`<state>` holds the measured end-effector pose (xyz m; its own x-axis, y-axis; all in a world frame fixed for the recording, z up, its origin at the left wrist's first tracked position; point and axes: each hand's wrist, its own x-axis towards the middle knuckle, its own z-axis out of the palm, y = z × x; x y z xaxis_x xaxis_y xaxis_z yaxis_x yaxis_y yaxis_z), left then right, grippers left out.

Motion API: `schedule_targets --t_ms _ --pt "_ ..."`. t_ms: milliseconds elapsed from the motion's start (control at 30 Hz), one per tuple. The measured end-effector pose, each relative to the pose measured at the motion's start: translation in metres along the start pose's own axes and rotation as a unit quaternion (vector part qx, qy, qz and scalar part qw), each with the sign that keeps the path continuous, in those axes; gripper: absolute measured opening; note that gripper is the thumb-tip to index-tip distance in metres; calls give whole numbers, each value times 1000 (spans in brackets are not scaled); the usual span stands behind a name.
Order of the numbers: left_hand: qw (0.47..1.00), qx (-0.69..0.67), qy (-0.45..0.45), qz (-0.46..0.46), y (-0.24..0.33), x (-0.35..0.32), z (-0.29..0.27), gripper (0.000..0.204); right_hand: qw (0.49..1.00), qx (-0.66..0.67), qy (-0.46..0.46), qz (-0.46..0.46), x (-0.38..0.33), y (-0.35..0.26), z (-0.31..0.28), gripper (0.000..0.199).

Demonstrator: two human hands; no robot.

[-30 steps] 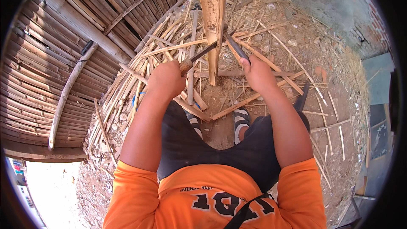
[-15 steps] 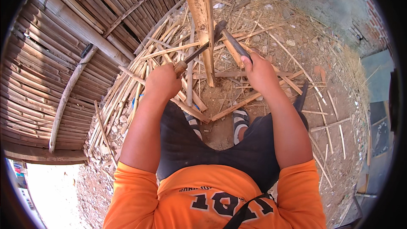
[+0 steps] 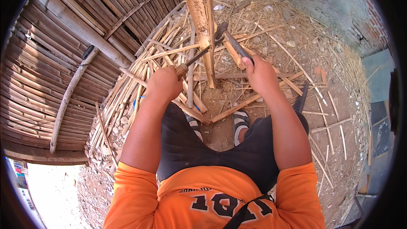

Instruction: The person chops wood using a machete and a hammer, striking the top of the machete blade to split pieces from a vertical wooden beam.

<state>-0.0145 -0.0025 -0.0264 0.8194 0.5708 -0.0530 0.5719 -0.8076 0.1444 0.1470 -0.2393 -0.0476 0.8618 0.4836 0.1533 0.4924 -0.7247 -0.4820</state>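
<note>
My left hand (image 3: 163, 84) is wrapped round the wooden handle of a long-bladed knife (image 3: 197, 57). Its dark blade points up and to the right and meets an upright split piece of bamboo or wood (image 3: 198, 15), which has a crack running down its right side. In my right hand (image 3: 260, 74) is a hammer (image 3: 239, 46), gripped by its dark handle. The hammer's head is at the far end of the blade, beside the upright piece; whether it touches the blade, I cannot tell.
Many split strips (image 3: 169, 51) lie in a heap at the left and ahead. A slatted bamboo wall (image 3: 42, 97) leans in on the left, and a brick wall (image 3: 313, 0) closes the far right. My sandalled feet (image 3: 241, 125) stand close behind the upright piece.
The upright piece and the knife sit very slightly lower in the picture. The hammer's head remains near the blade, and both hands keep their grips.
</note>
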Motion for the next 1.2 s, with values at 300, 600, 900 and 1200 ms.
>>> schedule_targets --t_ms 300,600,900,1200 --pt "1000 -7 16 10 4 10 14 35 999 46 18 5 6 14 19 45" --pt "1000 11 15 -2 2 5 7 37 988 119 96 14 4 -10 -19 44" --pt "1000 23 -20 -1 3 6 4 42 999 41 -17 18 8 6 17 46" --pt "998 39 -39 -16 0 7 8 36 999 32 -2 26 4 6 27 43"
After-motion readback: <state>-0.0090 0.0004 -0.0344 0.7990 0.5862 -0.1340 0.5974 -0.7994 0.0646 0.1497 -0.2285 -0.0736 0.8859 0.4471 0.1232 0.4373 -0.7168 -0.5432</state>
